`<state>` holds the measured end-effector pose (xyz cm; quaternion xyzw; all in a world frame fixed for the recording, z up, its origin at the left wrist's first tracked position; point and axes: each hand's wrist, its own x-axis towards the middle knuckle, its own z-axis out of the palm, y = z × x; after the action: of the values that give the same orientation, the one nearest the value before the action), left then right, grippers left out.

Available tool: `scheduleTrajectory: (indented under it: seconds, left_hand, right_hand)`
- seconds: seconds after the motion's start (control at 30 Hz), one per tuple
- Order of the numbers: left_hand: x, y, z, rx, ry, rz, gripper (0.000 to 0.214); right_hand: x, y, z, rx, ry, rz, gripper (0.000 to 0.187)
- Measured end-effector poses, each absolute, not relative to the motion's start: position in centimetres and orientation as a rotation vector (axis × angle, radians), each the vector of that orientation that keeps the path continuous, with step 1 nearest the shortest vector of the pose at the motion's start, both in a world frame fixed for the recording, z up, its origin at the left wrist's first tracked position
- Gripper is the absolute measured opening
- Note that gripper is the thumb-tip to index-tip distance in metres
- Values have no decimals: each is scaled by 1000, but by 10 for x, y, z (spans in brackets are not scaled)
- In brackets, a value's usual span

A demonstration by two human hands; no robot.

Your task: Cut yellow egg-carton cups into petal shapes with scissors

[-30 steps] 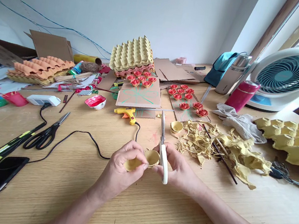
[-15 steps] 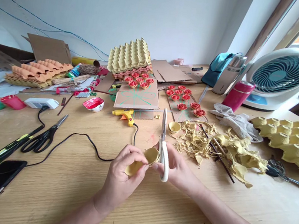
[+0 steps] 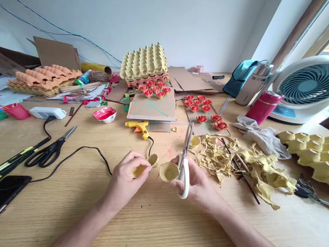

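One wide wooden table (image 3: 167,231) carries the work, and at 3 o'clock on it lies a yellow egg tray (image 3: 323,157), with a pile of scraps (image 3: 239,161) of the same pulp spread between that tray and the hands. Near the table's middle, the left hand (image 3: 123,179) is closed in a pinch on a smaller cup piece (image 3: 153,160). Its open mouth points toward 1 o'clock. The right hand (image 3: 198,184) is wrapped around the white handle of the scissors (image 3: 185,163), whose blades point to 12 o'clock and look nearly closed. A larger cup (image 3: 169,171) sits at 9 o'clock of that handle, against the right hand's fingertips. It seems to be pinched there, though the grip itself is partly hidden. The two pieces are just apart, both held a little above the tabletop, so the step in hand reads as trimming cups cut from the tray, with the pieces held separately between cuts. Any further cut would call for one cup to be steadied by its base, rim turned to the blades, and for the blades to open first. The larger cup is a shallow, round, matte yellow bowl with a thin, slightly uneven rim. The smaller one is narrower and of the same soft pulp. At 11 o'clock lies a yellow glue gun (image 3: 139,127).
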<state>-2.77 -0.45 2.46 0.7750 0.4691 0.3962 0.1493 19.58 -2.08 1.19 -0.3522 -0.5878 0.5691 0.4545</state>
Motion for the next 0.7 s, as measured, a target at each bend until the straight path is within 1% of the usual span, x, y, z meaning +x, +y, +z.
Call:
scheduleTrajectory:
  seconds: [0.1,0.17,0.2,0.3,0.37,0.53,0.7]
  left_hand:
    - [-28,1,13,2175,1414,889,11]
    - [-28,3,12,2138,1457,841,6]
    - [-29,3,14,2120,1465,857,11]
    - [-35,3,25,2036,1375,955,36]
    - [-37,1,33,1927,1248,1000,45]
    - [-27,-12,42,1672,987,1005,51]
    - [-12,-24,34,1770,870,911,49]
  right_hand:
    - [197,-21,13,-831,-1455,1375,44]
    - [198,-21,14,-830,-1461,1368,45]
    - [198,-21,14,-833,-1460,1372,46]
    - [198,-20,13,-839,-1449,1392,47]
    - [197,-20,12,-835,-1436,1408,46]
    - [188,-22,9,-816,-1414,1485,44]
    - [181,-24,7,-760,-1364,1524,50]
